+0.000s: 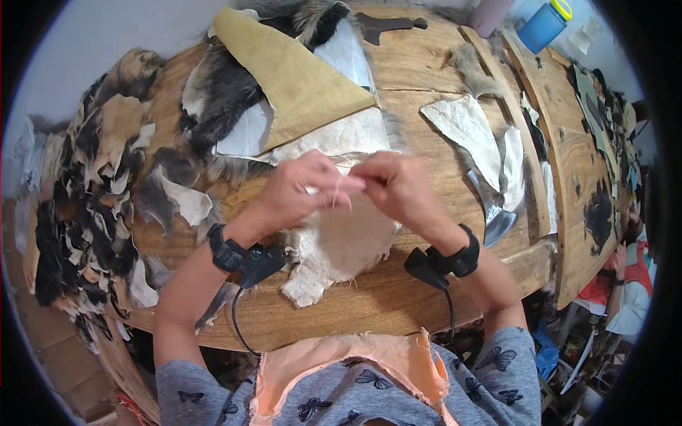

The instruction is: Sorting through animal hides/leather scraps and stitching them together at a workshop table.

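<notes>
My left hand (312, 186) and my right hand (394, 181) meet above the table, fingertips almost touching. The fingers of both are pinched. A thin pale strand like thread (337, 193) shows at the left fingers; what sits in the right pinch is hidden, and motion smears the fingertips. Beneath them lies a cream pelt piece (341, 245), skin side up, with a ragged near edge. Just beyond the hands, a tan triangular sheet (291, 78) rests over white and dark fur pieces (231, 89). A strap with a black device is on each wrist.
A heap of fur scraps (92, 192) covers the table's left side. Right of my hands lie white hide pieces (469, 135) and a curved metal blade (497, 220). Wooden strips (518, 121) run along the right. A blue jar (545, 27) stands far right; another person (632, 277) is at the right edge.
</notes>
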The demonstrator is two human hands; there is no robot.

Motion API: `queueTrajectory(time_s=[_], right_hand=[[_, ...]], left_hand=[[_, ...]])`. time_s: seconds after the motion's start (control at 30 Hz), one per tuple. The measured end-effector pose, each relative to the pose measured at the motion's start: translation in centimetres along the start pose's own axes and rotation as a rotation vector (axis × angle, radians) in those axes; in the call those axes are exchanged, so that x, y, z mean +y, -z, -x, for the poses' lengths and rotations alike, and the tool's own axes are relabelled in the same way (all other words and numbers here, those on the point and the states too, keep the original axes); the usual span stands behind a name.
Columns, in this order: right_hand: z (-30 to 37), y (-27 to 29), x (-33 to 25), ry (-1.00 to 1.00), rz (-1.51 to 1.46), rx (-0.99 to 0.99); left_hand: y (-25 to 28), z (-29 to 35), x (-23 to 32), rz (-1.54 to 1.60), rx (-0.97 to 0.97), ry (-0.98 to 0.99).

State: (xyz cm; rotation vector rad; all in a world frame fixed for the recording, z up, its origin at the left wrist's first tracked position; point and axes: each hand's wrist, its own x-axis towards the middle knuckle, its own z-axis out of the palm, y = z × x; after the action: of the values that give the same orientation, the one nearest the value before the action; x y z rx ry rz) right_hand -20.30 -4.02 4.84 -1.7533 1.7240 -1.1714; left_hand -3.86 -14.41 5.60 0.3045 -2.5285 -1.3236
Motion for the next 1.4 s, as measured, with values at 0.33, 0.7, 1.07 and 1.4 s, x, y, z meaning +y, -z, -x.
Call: queueTrajectory(time_s=[0.33, 0.7, 1.07, 1.4], right_hand=[[2.3, 0.6, 0.8, -0.016, 0.106, 0.036], [2.3, 2.9, -4.6, 0.392, -0.377, -0.383], [0.9, -1.2, 0.8, -0.061, 0.048, -0.088], [3.3, 3.8, -0.3, 0.064, 0.174, -0.181]], left_hand=[[-0.5, -2.0, -3.3, -0.140, 0.272, 0.345], [-0.7, -2.2, -4.3, -0.250, 0.195, 0.352], [-0.1, -0.6, -1.2, -0.062, 0.240, 0.324], [-0.8, -1.8, -3.9, -0.253, 0.250, 0.375]])
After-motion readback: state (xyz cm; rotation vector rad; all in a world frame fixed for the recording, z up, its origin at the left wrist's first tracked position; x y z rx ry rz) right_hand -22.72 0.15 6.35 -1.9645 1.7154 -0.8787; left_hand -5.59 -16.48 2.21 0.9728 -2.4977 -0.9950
